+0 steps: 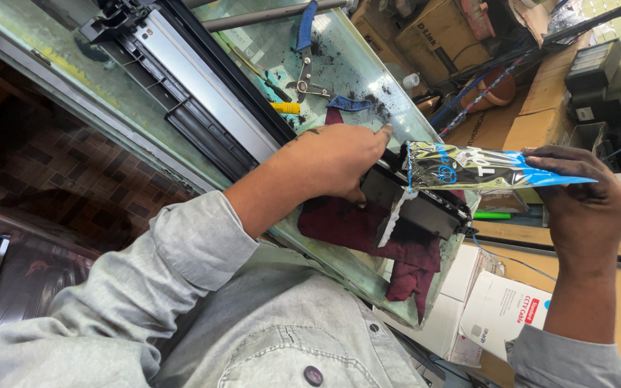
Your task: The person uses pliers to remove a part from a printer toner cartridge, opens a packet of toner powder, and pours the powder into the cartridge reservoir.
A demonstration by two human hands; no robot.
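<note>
One foil pouch [483, 167]; one black cartridge [415, 200]

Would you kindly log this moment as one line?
left hand: steadying black cartridge | right hand: tilting foil pouch onto it | under it: maroon cloth on glass counter

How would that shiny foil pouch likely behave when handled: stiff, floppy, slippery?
The foil pouch, pinched by the right hand, is crinkled, so probably thin and floppy. Its glossy film looks slippery. It may spill: dark powder dusts the glass table near the black cartridge.
</note>
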